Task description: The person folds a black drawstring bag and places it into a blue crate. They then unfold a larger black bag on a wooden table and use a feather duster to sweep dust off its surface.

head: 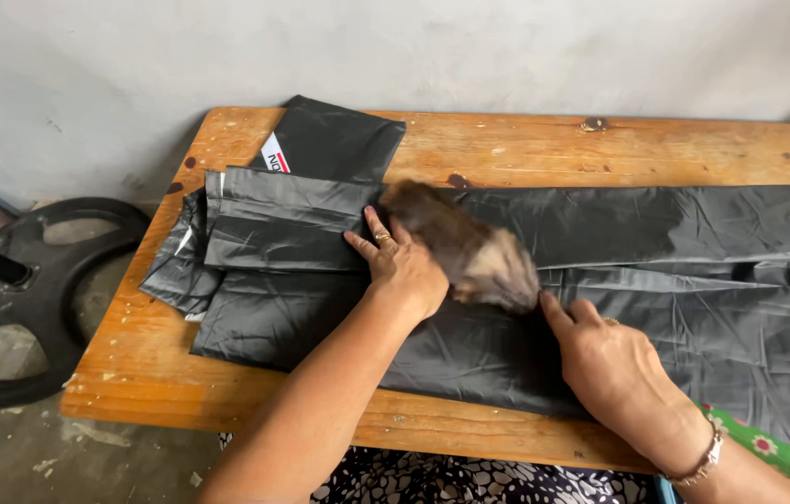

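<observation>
A long black plastic sheet (675, 233) lies folded lengthwise across a worn wooden table (507, 140). My left hand (402, 268) rests flat on it near the middle, fingers spread and pointing to the far left. My right hand (614, 364) lies palm down on the lower fold, fingertips pointing up-left. Between the two hands sits a motion-blurred brown and grey furry bundle (470, 247). It touches the thumb side of my left hand and ends just before my right fingertips. Whether either hand grips it I cannot tell.
A folded black plastic bag with a white and red label (330, 140) lies at the table's far left, partly under the sheet. A black round weight plate (31, 308) lies on the floor to the left. A grey wall stands behind the table.
</observation>
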